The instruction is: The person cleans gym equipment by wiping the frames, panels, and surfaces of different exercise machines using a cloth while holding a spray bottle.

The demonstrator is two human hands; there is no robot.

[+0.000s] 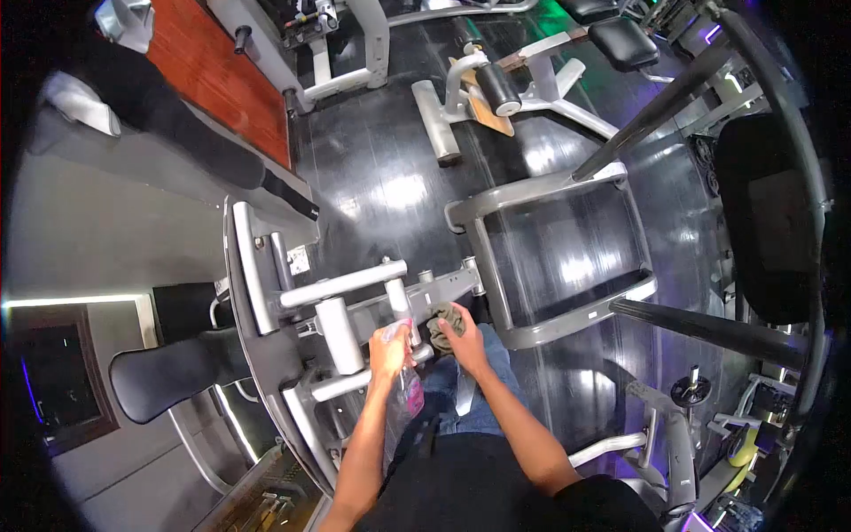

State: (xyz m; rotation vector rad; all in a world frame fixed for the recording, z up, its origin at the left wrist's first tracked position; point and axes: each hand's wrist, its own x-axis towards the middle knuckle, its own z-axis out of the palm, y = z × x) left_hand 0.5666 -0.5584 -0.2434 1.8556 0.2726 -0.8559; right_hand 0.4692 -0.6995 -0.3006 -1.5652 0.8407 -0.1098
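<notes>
Silver machine (pixel 346 285) stands to the left, hands near its right edge. Left hand (pixel 390 353) is wrapped round the upper end of the clear-and-pink bottle (pixel 409 395), likely so the body hangs free; right hand (pixel 465 341) pinches the olive cloth (pixel 444 324) just beside, probably bunched for one-handed control.

1 clear bottle (pixel 409 390) is showing pink near its top and again lower on its body; whether that pink is liquid or label is not coming through clearly. Its upper part is sitting in the left hand's (pixel 390 350) grip, and its body is extending below toward the wearer. 1 olive-grey cloth (pixel 444 331) is bunching in crumpled folds in the right hand (pixel 463 342), just beside the bottle's top.
</notes>
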